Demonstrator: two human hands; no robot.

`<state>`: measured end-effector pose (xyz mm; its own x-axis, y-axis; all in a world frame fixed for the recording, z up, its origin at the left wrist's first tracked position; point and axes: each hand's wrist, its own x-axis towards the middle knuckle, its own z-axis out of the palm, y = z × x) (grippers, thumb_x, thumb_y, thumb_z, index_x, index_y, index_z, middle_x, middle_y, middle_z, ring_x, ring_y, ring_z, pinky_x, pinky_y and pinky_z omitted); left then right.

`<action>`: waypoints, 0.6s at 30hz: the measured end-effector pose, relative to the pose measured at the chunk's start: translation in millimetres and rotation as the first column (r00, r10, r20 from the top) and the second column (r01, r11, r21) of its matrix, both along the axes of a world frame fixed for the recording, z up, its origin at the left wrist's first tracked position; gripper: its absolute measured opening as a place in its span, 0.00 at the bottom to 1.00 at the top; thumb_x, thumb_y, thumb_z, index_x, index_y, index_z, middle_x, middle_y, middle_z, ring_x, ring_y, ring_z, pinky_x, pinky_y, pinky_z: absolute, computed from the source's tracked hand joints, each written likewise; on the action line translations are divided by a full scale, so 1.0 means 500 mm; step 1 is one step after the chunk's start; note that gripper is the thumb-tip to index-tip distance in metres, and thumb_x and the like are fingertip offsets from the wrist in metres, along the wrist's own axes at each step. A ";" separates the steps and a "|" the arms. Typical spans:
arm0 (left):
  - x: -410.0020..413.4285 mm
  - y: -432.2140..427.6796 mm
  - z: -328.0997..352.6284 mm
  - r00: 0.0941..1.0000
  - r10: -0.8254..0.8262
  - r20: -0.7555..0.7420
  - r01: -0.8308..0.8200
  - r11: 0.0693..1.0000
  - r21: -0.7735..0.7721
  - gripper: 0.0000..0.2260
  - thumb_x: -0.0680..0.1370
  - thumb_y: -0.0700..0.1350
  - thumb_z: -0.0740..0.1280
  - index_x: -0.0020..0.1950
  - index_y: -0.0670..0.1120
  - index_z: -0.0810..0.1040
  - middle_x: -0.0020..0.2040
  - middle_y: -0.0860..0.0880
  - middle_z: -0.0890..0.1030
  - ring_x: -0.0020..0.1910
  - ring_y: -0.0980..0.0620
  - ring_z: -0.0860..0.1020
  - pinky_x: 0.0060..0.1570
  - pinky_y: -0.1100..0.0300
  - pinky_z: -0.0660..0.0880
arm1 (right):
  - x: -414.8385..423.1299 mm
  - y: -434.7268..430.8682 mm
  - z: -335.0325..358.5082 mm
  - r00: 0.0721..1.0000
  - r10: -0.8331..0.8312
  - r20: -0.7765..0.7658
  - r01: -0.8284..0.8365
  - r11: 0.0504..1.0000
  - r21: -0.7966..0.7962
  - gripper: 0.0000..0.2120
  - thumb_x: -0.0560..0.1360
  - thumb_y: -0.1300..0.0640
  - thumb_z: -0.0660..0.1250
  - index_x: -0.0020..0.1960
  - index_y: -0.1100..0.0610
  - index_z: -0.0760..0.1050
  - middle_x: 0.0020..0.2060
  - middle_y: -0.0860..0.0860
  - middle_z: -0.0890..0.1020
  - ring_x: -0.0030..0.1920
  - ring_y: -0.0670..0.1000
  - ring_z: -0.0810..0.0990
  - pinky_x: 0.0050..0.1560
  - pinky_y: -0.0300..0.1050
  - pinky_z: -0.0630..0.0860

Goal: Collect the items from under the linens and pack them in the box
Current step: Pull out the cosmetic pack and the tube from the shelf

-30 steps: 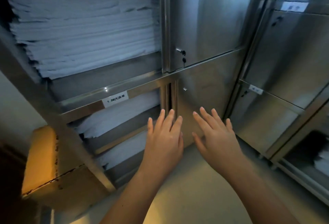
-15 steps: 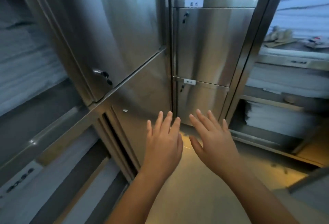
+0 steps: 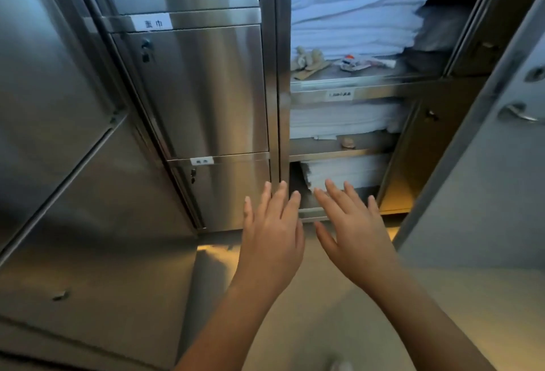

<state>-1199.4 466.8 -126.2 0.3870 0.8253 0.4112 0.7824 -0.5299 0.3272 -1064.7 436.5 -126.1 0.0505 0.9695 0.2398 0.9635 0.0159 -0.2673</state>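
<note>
Here both the left hand and right hand hover flat-fingered, holding nothing, near the far stacked linens.

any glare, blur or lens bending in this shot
Head view: dim bluish light, with a warm glow on the floor; streaky glare on the steel door; wide-angle lens bows the cabinet frames; small items on the upper shelf look soft, hard to identify; left hand and right hand are reasonably sharp.
</note>
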 end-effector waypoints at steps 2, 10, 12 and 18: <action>0.047 0.029 -0.004 1.000 -0.023 0.003 0.023 1.000 0.021 0.18 0.73 0.37 0.68 0.63 0.40 0.75 0.66 0.40 0.73 0.68 0.38 0.67 0.64 0.35 0.59 | 0.045 0.026 -0.006 1.000 -0.029 0.008 0.029 1.000 -0.011 0.26 0.79 0.49 0.57 0.75 0.50 0.55 0.75 0.50 0.56 0.75 0.53 0.50 0.71 0.59 0.49; 0.257 0.172 -0.003 0.997 -0.063 -0.051 0.064 0.998 0.020 0.20 0.80 0.45 0.56 0.73 0.47 0.63 0.75 0.48 0.60 0.75 0.48 0.52 0.71 0.48 0.43 | 0.264 0.148 -0.006 0.997 -0.077 0.019 0.078 0.997 -0.011 0.26 0.79 0.49 0.56 0.75 0.51 0.54 0.75 0.51 0.57 0.75 0.54 0.50 0.71 0.59 0.50; 0.308 0.205 0.001 0.997 -0.062 -0.042 0.063 0.998 0.020 0.20 0.80 0.45 0.56 0.73 0.47 0.63 0.75 0.47 0.61 0.75 0.48 0.53 0.71 0.48 0.43 | 0.320 0.173 -0.001 0.995 -0.097 0.036 0.097 0.995 -0.013 0.26 0.79 0.48 0.56 0.75 0.51 0.54 0.75 0.50 0.56 0.75 0.54 0.49 0.72 0.59 0.49; 0.440 0.274 0.011 0.990 -0.135 -0.030 0.136 0.989 0.052 0.19 0.79 0.43 0.60 0.70 0.44 0.68 0.72 0.44 0.66 0.74 0.44 0.57 0.70 0.44 0.48 | 0.430 0.246 0.005 0.992 -0.120 0.026 0.120 0.992 -0.028 0.26 0.80 0.48 0.54 0.75 0.49 0.51 0.76 0.49 0.53 0.75 0.53 0.47 0.72 0.57 0.46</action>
<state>-979.4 603.9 -120.9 0.5052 0.7415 0.4415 0.7103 -0.6479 0.2752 -849.9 559.3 -123.7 0.1613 0.9636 0.2134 0.9642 -0.1078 -0.2421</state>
